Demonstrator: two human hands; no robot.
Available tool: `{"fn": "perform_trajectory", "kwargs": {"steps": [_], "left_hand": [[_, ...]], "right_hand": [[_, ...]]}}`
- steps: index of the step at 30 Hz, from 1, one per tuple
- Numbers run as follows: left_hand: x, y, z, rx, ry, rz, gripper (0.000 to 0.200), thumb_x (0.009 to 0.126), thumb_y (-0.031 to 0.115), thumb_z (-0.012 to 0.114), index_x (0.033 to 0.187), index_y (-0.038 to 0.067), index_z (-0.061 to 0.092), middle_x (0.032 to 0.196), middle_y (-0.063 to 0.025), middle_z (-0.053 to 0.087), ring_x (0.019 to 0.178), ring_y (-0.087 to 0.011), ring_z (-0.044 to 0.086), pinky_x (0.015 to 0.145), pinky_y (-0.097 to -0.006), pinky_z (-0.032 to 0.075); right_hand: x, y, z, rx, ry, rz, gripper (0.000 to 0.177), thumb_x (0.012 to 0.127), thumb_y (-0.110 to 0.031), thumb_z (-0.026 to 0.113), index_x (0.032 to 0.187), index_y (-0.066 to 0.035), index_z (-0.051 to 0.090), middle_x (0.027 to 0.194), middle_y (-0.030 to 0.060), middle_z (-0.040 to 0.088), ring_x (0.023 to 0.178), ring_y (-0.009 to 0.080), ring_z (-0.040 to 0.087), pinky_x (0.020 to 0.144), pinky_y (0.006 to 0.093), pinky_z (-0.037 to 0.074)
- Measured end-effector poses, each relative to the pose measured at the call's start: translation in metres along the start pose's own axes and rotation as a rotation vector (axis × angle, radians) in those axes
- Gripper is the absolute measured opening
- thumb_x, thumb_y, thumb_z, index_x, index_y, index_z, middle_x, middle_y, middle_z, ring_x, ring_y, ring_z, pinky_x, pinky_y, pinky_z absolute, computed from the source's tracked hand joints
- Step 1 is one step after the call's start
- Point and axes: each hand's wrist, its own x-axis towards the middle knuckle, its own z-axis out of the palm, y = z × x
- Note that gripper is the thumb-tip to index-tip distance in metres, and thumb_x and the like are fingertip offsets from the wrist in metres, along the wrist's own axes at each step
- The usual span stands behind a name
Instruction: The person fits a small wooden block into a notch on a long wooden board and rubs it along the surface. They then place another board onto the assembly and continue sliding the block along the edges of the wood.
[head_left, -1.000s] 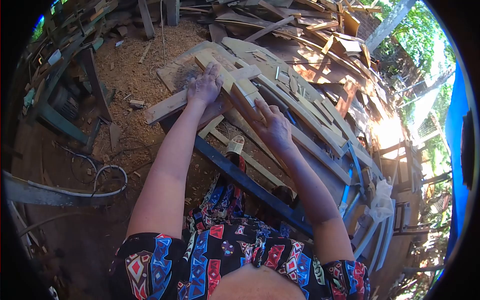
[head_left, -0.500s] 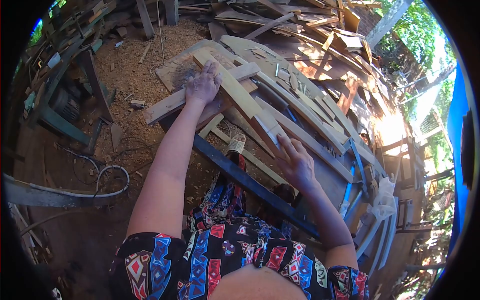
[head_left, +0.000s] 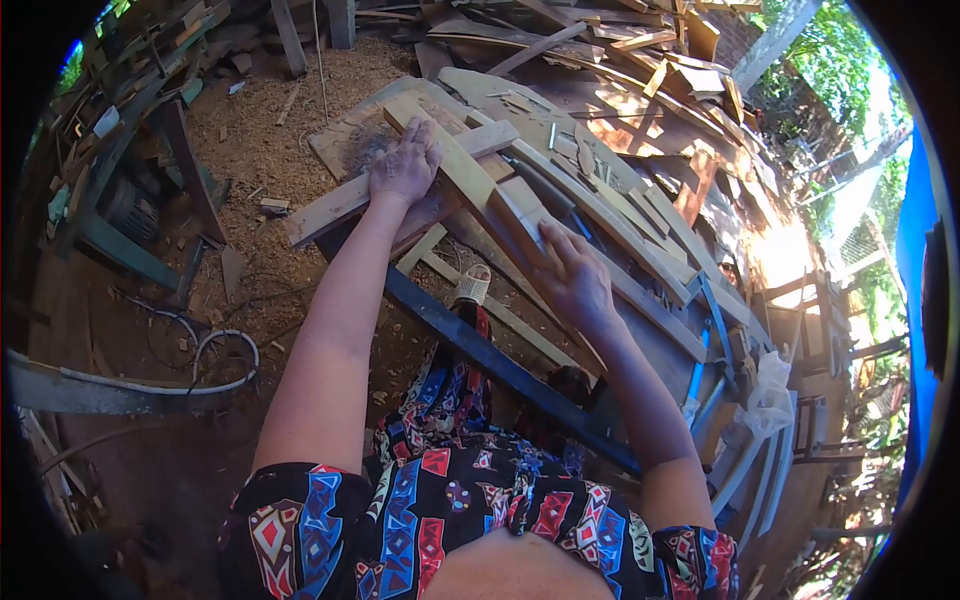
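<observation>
A long pale wooden board [head_left: 462,178] slants across the bench, over a shorter wooden crosspiece [head_left: 335,208]. My left hand [head_left: 404,168] bears down on the board's far end, its fingers curled over the top and its palm near the crosspiece. My right hand [head_left: 572,272] is closed round the near end of a flat rectangular wooden block [head_left: 517,212], which rests on the board's upper face. Its thumb and the block's underside are hidden. The lower end of the board is partly covered by my right hand.
More wooden strips [head_left: 625,250] lie side by side to the right on the workbench [head_left: 470,85]. A dark blue bar [head_left: 470,350] runs between the bench and my body. Sawdust [head_left: 260,130] covers the ground at left. Scrap wood [head_left: 600,45] is heaped behind; a plastic bag [head_left: 768,395] hangs at right.
My right hand and the wooden block have slid up and left along the board, closer to my left hand. My left hand stays in place on the board.
</observation>
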Motion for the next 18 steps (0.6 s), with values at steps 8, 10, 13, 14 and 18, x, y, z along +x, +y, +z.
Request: {"fn": "perform_trajectory", "kwargs": {"steps": [8, 10, 13, 14, 18], "left_hand": [[0.001, -0.001, 0.000, 0.015, -0.022, -0.005, 0.053, 0.095, 0.043, 0.036, 0.144, 0.022, 0.034, 0.152, -0.0003, 0.029, 0.118, -0.0301, 0.053, 0.097, -0.0504, 0.041], [0.002, -0.001, 0.002, 0.020, -0.010, -0.003, 0.053, 0.095, 0.044, 0.037, 0.144, 0.023, 0.034, 0.152, -0.0005, 0.030, 0.118, -0.0300, 0.053, 0.097, -0.0503, 0.041], [0.001, -0.001, 0.000, 0.012, -0.001, 0.005, 0.053, 0.095, 0.044, 0.037, 0.144, 0.023, 0.034, 0.152, -0.0009, 0.030, 0.117, -0.0302, 0.054, 0.097, -0.0501, 0.042], [0.001, 0.000, -0.001, 0.014, -0.001, 0.007, 0.053, 0.095, 0.044, 0.037, 0.144, 0.023, 0.034, 0.152, -0.0009, 0.030, 0.117, -0.0302, 0.054, 0.097, -0.0501, 0.042], [0.000, 0.000, -0.001, 0.014, -0.001, 0.006, 0.052, 0.096, 0.045, 0.036, 0.143, 0.023, 0.035, 0.151, -0.0021, 0.032, 0.119, -0.0302, 0.053, 0.097, -0.0501, 0.041]], "right_hand": [[0.028, -0.005, 0.006, -0.012, 0.019, 0.026, 0.058, 0.077, -0.021, 0.067, 0.132, -0.016, 0.049, 0.101, 0.0161, 0.057, 0.098, 0.0352, 0.059, 0.084, 0.0447, 0.047], [0.027, -0.006, 0.005, -0.025, 0.020, 0.033, 0.058, 0.077, -0.021, 0.066, 0.132, -0.016, 0.050, 0.102, 0.0158, 0.057, 0.098, 0.0347, 0.059, 0.084, 0.0445, 0.047], [0.025, -0.005, 0.006, -0.039, 0.027, 0.025, 0.058, 0.077, -0.021, 0.067, 0.132, -0.016, 0.050, 0.102, 0.0157, 0.057, 0.098, 0.0346, 0.059, 0.084, 0.0445, 0.047], [0.024, -0.005, 0.005, -0.037, 0.028, 0.027, 0.058, 0.077, -0.021, 0.067, 0.132, -0.016, 0.050, 0.102, 0.0157, 0.057, 0.098, 0.0346, 0.059, 0.084, 0.0445, 0.047], [0.008, 0.004, 0.001, -0.033, 0.026, 0.017, 0.060, 0.076, -0.021, 0.067, 0.133, -0.016, 0.049, 0.112, 0.0145, 0.058, 0.104, 0.0344, 0.058, 0.088, 0.0435, 0.047]]}}
